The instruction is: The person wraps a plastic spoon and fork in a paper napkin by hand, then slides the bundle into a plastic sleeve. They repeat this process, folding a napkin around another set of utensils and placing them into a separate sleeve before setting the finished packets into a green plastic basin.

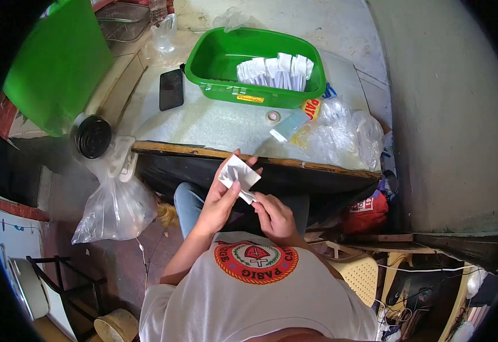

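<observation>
My left hand (219,204) is closed around a folded piece of white paper (240,172) above my lap, its thumb pressed on the lower part and its fingers behind. Grey, creased-looking areas show inside the paper; what they are I cannot make out. My right hand (275,215) pinches the narrow lower end of the same paper. Beyond the table's edge stands a green basin (214,85), with several white paper bundles (277,71) lined up along its right side.
On the table (203,128) lie a phone (171,89), a tape roll (272,116) and crumpled clear plastic bags (334,137). A wooden edge strip (249,155) runs across the front. A clear plastic bag (118,211) hangs at left, below a black round lid (93,137).
</observation>
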The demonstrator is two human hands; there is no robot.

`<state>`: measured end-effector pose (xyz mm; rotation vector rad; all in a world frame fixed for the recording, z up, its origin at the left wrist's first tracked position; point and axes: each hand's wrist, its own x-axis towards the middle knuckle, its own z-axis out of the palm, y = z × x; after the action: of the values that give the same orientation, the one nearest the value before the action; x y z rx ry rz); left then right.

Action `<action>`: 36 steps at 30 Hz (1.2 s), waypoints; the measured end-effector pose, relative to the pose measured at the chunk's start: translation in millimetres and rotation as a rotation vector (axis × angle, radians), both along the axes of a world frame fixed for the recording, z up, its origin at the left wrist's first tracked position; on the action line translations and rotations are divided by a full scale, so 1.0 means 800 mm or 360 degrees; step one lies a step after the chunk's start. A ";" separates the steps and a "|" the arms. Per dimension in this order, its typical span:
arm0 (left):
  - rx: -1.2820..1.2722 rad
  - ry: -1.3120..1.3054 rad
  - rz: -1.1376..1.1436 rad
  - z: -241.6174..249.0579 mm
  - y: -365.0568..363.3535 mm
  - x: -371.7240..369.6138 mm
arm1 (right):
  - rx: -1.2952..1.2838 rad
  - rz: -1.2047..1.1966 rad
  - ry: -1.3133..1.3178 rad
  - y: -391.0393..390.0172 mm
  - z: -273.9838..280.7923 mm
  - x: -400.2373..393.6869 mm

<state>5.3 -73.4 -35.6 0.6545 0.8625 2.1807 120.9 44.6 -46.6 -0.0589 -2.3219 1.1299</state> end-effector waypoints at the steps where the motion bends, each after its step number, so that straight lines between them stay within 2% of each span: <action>1: -0.0063 0.0007 0.0091 -0.005 0.001 0.001 | 0.0000 0.0000 -0.0003 0.001 0.002 -0.002; 3: -0.0150 0.0027 0.0191 -0.014 0.002 0.001 | 0.0170 -0.0045 0.0111 0.003 0.006 -0.006; 6: -0.0264 -0.0017 0.0253 -0.015 0.002 0.002 | 0.0189 -0.0081 0.0077 0.002 0.002 -0.008; 7: -0.0263 -0.0017 0.0253 -0.011 0.003 0.002 | 0.0190 -0.0081 0.0076 0.002 0.002 -0.008; 9: 0.0041 -0.0223 0.0122 -0.001 0.002 0.003 | 0.0191 -0.0065 0.0054 0.001 0.002 -0.007; 13: 0.0083 -0.0225 0.0094 0.002 0.001 0.003 | 0.0236 -0.0048 0.0032 0.000 0.001 -0.007; 15: -0.0025 -0.0057 0.0149 -0.002 0.002 0.004 | 0.0208 -0.0048 -0.0058 -0.001 -0.001 -0.005; 19: -0.0066 -0.0089 0.0143 0.001 0.002 0.004 | 0.0147 -0.0032 -0.0029 -0.001 0.000 -0.006; 21: -0.0112 -0.0021 0.0131 -0.001 0.002 0.001 | -0.0126 -0.0004 -0.0118 0.000 0.002 -0.005; 25: -0.0088 0.0010 0.0069 0.001 0.000 -0.005 | -0.0341 0.0074 -0.0098 0.003 0.000 -0.005; 36: -0.0015 -0.0336 -0.0362 0.012 -0.003 -0.015 | -0.1249 0.0427 -0.0500 0.007 -0.009 0.002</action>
<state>-6.5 -75.6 -26.3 0.4817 0.6540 1.9968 122.6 49.9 -53.5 -0.2313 -2.0215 2.2478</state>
